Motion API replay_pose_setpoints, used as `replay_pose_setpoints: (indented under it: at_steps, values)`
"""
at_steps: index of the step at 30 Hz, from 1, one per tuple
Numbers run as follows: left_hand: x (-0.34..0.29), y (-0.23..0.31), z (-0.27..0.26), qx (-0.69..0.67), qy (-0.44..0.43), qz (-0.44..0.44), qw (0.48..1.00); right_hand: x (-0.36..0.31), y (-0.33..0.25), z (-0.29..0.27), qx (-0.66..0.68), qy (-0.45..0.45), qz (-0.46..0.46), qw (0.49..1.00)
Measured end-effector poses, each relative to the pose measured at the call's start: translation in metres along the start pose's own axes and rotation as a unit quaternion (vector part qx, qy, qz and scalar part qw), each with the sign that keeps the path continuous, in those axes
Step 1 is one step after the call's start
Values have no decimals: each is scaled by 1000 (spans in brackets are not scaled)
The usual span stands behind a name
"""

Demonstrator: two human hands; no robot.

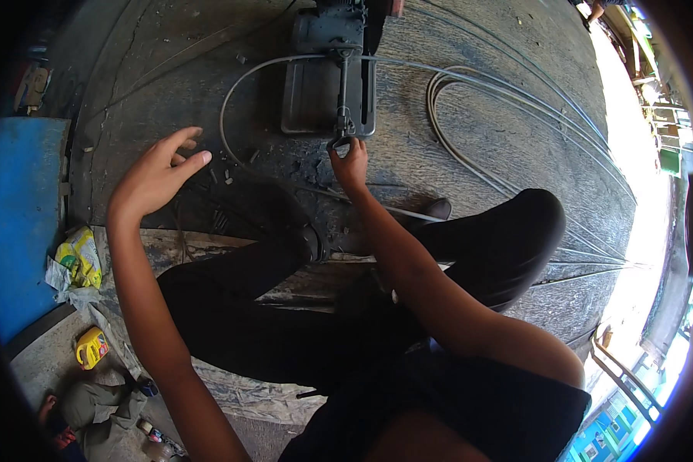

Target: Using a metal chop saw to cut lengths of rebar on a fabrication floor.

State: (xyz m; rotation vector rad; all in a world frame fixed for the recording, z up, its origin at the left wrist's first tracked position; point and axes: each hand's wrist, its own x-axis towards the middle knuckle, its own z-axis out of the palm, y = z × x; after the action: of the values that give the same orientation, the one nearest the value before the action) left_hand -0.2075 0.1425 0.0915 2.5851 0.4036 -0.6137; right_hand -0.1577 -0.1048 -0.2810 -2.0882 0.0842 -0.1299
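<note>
A dark metal bench machine [327, 35], its kind not plain, has a tray-like base [299, 100] on the floor ahead of me. Down its middle runs a long clamp screw [343, 85], ending toward me in a dark ring-shaped handle [337, 143]. My right hand [351, 165] is closed on that handle, thumb and fingers around its right side. A thin grey metal rod [242, 75] crosses the machine and bends in a wide curve on its left. My left hand [160, 171] hovers to the left of this curve, fingers apart, holding nothing.
Long rods [508, 96] and a looped coil [433, 100] spread over the floor to the right. Small offcuts [228, 177] lie near my left hand. At the left are a blue panel [23, 223], a yellow packet [81, 258] and a yellow bottle [92, 348]. Another person's leg [92, 404] shows lower left.
</note>
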Motion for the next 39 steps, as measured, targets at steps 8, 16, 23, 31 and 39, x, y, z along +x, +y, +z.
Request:
replay_pose_setpoints:
  at_steps: [8, 16, 23, 31, 39]
  values:
    - [1, 1, 0, 1, 0, -4, 1000, 17, 16, 3, 551, -31, 525, 648]
    - [3, 2, 0, 0, -2, 8, 1000, -3, 8, -4, -1, -38, -14, 999]
    - [4, 3, -1, -2, -7, 2, 1000, 26, -16, -10, -234, -102, 19, 967]
    - [8, 3, -2, 1, -13, 5, 1000, 35, -2, 2, 17, -177, 263, 948]
    - [8, 3, -5, 3, -16, -7, 1000, 7, 28, 16, 169, 47, 359, 917]
